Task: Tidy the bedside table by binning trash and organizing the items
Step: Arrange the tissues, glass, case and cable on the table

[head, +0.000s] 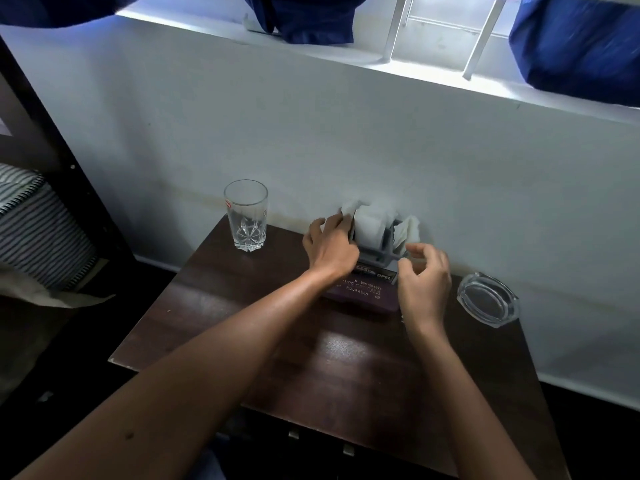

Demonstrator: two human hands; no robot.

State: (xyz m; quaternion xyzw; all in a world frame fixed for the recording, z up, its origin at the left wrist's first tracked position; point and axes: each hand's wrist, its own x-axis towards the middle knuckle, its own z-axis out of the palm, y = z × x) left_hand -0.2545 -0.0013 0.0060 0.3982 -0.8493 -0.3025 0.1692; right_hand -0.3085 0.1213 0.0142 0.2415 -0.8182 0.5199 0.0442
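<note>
A grey napkin holder [385,249] stands at the back of the dark wooden bedside table [311,358], against the wall. White tissues [370,225] stick up out of it, and one crumpled tissue [408,228] hangs at its right side. My left hand [330,245] grips the holder's left side, fingers curled on a tissue there. My right hand [424,282] hovers at the holder's right front corner with fingers loosely curled, holding nothing that I can see. A dark purple case [363,292] with printed lettering lies in front of the holder, partly under my hands.
An empty drinking glass [246,214] stands at the table's back left corner. A clear glass ashtray [488,299] sits at the right edge. A bed with striped bedding [38,223] lies to the left. Above are a window ledge and blue curtains [571,43].
</note>
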